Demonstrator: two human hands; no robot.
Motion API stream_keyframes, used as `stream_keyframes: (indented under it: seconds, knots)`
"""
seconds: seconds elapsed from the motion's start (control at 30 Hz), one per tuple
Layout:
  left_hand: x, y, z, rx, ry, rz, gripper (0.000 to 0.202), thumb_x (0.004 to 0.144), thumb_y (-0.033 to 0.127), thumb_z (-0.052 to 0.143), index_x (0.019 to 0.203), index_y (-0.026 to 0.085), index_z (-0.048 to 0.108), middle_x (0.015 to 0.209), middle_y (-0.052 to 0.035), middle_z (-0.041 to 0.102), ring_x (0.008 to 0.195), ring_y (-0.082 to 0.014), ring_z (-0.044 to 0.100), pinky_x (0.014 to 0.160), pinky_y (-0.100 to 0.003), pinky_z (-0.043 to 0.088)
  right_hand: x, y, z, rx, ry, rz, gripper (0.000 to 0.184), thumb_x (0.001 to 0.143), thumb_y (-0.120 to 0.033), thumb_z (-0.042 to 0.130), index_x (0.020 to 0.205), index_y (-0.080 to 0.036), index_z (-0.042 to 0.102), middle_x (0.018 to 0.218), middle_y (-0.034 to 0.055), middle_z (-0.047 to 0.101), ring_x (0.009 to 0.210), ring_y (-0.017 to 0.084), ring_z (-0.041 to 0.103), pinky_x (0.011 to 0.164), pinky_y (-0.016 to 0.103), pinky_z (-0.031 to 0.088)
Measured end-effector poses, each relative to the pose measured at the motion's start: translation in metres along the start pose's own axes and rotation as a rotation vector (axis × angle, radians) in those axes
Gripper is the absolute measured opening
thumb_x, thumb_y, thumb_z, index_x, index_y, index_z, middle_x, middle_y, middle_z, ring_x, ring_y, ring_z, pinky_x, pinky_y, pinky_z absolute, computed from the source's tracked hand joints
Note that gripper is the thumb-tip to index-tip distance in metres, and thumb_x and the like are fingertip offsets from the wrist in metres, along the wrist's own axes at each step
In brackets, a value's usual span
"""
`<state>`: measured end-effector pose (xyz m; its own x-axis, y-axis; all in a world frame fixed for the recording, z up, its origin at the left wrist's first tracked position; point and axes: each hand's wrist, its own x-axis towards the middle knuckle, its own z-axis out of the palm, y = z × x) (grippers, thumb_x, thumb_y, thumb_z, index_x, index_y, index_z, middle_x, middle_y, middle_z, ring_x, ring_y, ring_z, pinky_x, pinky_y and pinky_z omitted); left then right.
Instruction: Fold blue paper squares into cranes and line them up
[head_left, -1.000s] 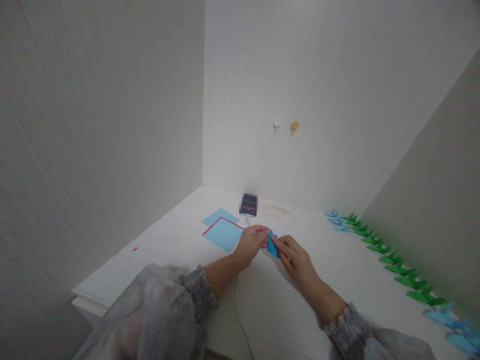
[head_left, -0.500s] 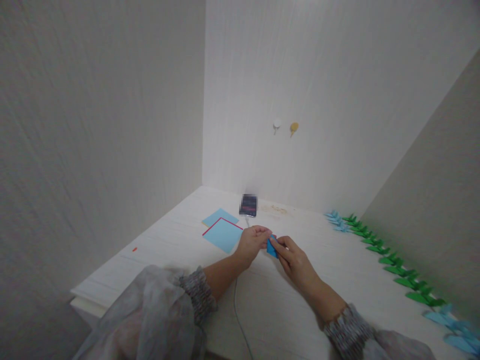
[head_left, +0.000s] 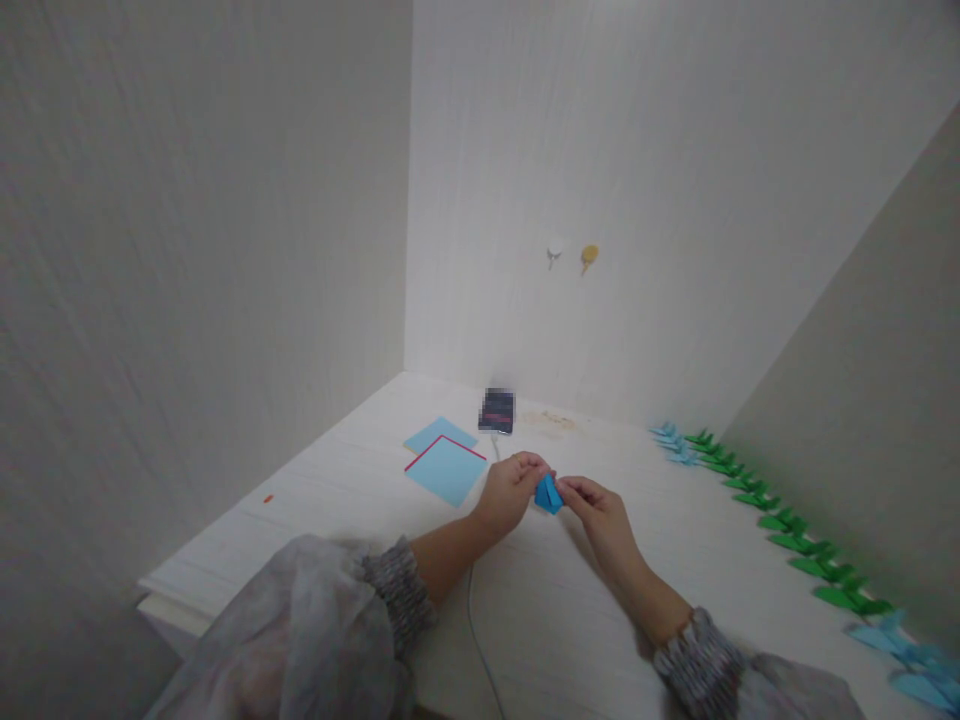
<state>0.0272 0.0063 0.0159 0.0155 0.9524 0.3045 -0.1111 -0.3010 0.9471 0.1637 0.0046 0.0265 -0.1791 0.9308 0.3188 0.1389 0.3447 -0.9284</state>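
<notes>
Paper [head_left: 548, 493], bright blue and folded small, is our focus in the head view, on our side of the phone [head_left: 496, 411] and slightly to its right. Both hands are on it! The left hand [head_left: 512, 492] pinches its upper left edge, the right hand [head_left: 604, 515] its right corner, grips narrow, and we'd judge that double hold steadies a piece this tiny while its folds stand slightly apart. Whether it touches the table [head_left: 337, 530], we can't tell.

Left of the phone and nearer us, light blue sheets [head_left: 446, 472] overlap, probably parked within easy reach. Well off to the phone's right, green paper shapes [head_left: 840, 595] line up, pale blue ones [head_left: 919, 686] nearest us, tucked aside, we'd guess, from the working arms.

Now the pose: forearms angle inward, meeting on the phone's near side. Left fingers stretch rightward, back of the hand up; right fingers bunch together, pointing left towards the fold.
</notes>
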Motion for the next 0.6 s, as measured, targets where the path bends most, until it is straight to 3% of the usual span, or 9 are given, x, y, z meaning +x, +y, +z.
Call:
stream_keyframes:
  seconds: [0.37,0.6]
  knots:
    - [-0.0033,0.0066,-0.0015,0.184,0.006,0.057,0.023,0.073,0.032,0.043,0.076,0.015,0.057,0.075,-0.0038,0.062,0.068,-0.0129,0.055,0.064,-0.022,0.041,-0.0027,-0.0035,0.0011,-0.016,-0.051,0.082,0.025,0.064,-0.034,0.058,0.079,-0.016,0.067,0.071,0.0042,0.066,0.072,0.019,0.058,0.071,0.03,0.043]
    - [-0.0041,0.0077,-0.002,0.3,-0.021,0.104,0.027,0.073,0.036,0.041,0.078,0.016,0.059,0.074,-0.0031,0.062,0.067,-0.0128,0.054,0.063,-0.022,0.04,-0.0028,-0.0024,0.0,-0.082,-0.075,0.023,0.025,0.067,-0.034,0.055,0.08,-0.016,0.067,0.074,0.0045,0.067,0.073,0.02,0.058,0.07,0.03,0.043]
